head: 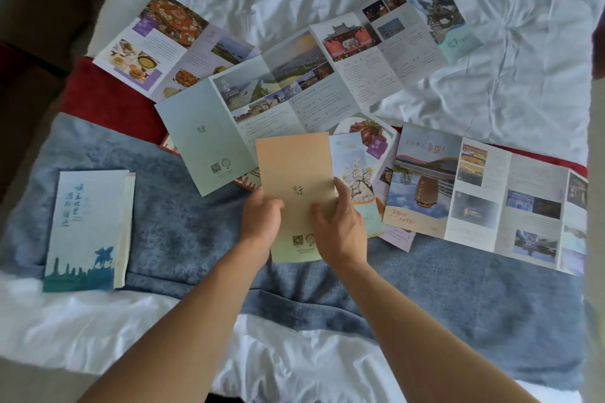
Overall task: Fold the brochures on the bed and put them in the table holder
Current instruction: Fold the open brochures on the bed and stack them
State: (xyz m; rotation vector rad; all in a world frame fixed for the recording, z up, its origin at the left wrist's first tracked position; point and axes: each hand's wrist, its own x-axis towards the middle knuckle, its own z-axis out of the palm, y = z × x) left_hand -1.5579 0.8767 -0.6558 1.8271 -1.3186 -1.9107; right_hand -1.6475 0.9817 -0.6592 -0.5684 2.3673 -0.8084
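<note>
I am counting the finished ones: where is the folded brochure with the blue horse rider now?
In the head view the folded blue brochure lies at the left on the blue blanket, apart from both hands.

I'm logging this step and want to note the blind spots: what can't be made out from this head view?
- Table holder: not in the frame at all.
- Small print on the peach brochure: too small and blurred to read.
- Red-edged leaflet: mostly covered by the pale green brochure.
- Right end of the long unfolded brochure: cut off by the frame edge.
</note>
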